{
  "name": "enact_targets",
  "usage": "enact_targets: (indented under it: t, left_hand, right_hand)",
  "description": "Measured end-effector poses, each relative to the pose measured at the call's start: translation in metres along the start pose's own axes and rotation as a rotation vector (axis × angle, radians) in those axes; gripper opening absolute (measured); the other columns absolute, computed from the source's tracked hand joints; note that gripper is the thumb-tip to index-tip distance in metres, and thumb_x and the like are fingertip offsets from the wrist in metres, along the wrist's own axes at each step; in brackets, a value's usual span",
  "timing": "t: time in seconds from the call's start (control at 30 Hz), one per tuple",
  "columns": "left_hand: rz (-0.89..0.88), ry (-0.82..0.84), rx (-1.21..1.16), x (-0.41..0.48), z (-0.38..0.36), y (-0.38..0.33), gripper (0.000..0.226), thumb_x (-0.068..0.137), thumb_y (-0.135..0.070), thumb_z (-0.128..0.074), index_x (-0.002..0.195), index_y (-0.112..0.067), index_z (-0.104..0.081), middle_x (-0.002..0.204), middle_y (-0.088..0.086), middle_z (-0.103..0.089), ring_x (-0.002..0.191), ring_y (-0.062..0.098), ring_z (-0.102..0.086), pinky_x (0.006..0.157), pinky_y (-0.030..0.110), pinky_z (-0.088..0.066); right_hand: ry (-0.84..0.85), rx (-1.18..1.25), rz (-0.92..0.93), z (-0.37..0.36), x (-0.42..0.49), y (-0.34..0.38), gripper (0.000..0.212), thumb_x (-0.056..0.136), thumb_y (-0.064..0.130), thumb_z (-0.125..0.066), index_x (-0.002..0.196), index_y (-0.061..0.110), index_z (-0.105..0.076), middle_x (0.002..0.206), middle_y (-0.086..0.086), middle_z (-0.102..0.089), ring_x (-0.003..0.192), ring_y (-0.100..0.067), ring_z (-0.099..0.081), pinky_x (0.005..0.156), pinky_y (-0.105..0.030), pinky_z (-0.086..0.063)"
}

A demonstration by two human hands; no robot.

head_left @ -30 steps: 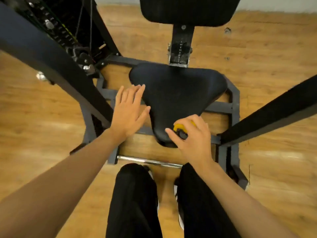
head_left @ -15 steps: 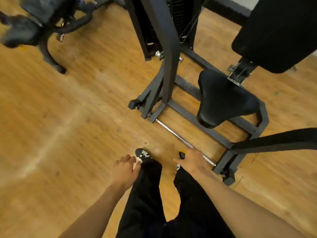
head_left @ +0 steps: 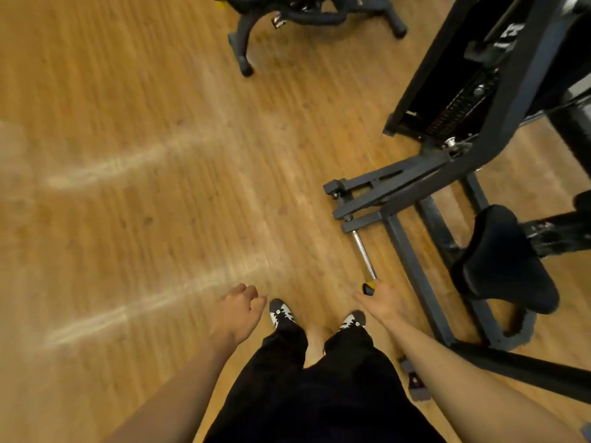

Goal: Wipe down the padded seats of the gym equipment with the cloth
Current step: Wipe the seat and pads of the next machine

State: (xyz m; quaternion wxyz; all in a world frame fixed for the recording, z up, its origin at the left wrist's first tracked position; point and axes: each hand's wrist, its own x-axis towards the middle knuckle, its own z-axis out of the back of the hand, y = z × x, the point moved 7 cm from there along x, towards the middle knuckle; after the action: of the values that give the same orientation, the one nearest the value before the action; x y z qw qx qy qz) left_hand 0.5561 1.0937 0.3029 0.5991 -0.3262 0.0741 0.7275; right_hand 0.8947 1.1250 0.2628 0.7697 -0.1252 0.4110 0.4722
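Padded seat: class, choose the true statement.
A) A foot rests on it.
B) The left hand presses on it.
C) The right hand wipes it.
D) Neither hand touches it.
D: the left hand and the right hand, gripping a small yellow-and-black object, both hang beside the legs, clear of the padded seat.

- No text, number, brand or sign can be read anywhere in the frame.
- Upper right: a white marking (head_left: pixel 509 32) on the dark upright of the gym machine (head_left: pixel 399 183) looks like lettering or a logo, but motion blur leaves it illegible.
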Motion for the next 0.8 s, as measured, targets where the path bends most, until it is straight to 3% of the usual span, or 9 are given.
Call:
enact_targets:
  t: [0.13,0.3,0.43,0.57,0.67,0.8]
  left_hand:
    - [0.044,-0.019,-0.087,0.016,0.010,0.051,0.071,0.088,-0.065,-0.015,0.098,-0.018,-0.067,0.095,-0.001,-0.062,0.090,0.023,-0.061,0.081,0.037,-0.048]
    - [-0.017,0.023,-0.087,0.062,0.034,0.073,0.040,0.105,-0.047,-0.034,0.084,-0.022,-0.058,0.083,-0.005,-0.054,0.083,0.021,-0.057,0.077,0.037,-0.046]
    - [-0.059,0.044,-0.070,0.121,0.069,0.077,0.036,0.106,-0.043,-0.038,0.084,-0.022,-0.059,0.083,-0.004,-0.055,0.081,0.019,-0.056,0.076,0.035,-0.046]
    - [-0.049,0.019,-0.067,0.183,0.131,0.090,0.038,0.107,-0.042,-0.038,0.081,-0.022,-0.056,0.081,-0.007,-0.052,0.076,0.014,-0.052,0.069,0.033,-0.038]
    - [0.004,-0.045,-0.076,0.227,0.187,0.114,0.038,0.106,-0.042,-0.038,0.086,-0.021,-0.062,0.083,-0.005,-0.056,0.078,0.015,-0.055,0.072,0.033,-0.044]
    - [0.067,-0.114,-0.120,0.292,0.263,0.136,0.036,0.105,-0.044,-0.040,0.092,-0.020,-0.064,0.089,-0.003,-0.059,0.085,0.020,-0.058,0.077,0.038,-0.050]
  right_hand:
    - [-0.066,-0.020,-0.019,-0.002,0.002,0.040,0.048,0.081,0.066,-0.064,0.082,0.018,-0.058,0.082,0.000,-0.065,0.074,-0.018,-0.062,0.064,-0.032,-0.052]
    - [-0.059,0.008,-0.043,-0.003,0.008,0.090,0.048,0.080,0.069,-0.062,0.085,0.022,-0.053,0.085,0.002,-0.061,0.078,-0.018,-0.060,0.052,-0.027,-0.039]
    - [-0.074,0.012,-0.058,0.003,0.043,0.138,0.047,0.074,0.073,-0.057,0.074,0.027,-0.048,0.083,0.001,-0.062,0.075,-0.019,-0.060,0.050,-0.028,-0.037]
    - [-0.070,-0.025,-0.001,0.029,0.088,0.228,0.046,0.081,0.067,-0.057,0.078,0.022,-0.049,0.086,-0.001,-0.064,0.078,-0.020,-0.058,0.051,-0.030,-0.033]
    - [-0.022,-0.075,0.076,0.050,0.125,0.312,0.051,0.085,0.070,-0.052,0.086,0.020,-0.056,0.093,-0.005,-0.067,0.088,-0.024,-0.064,0.060,-0.032,-0.040]
    - [-0.031,-0.108,0.194,0.087,0.154,0.428,0.048,0.086,0.072,-0.048,0.091,0.025,-0.059,0.096,0.000,-0.065,0.092,-0.024,-0.064,0.058,-0.031,-0.039]
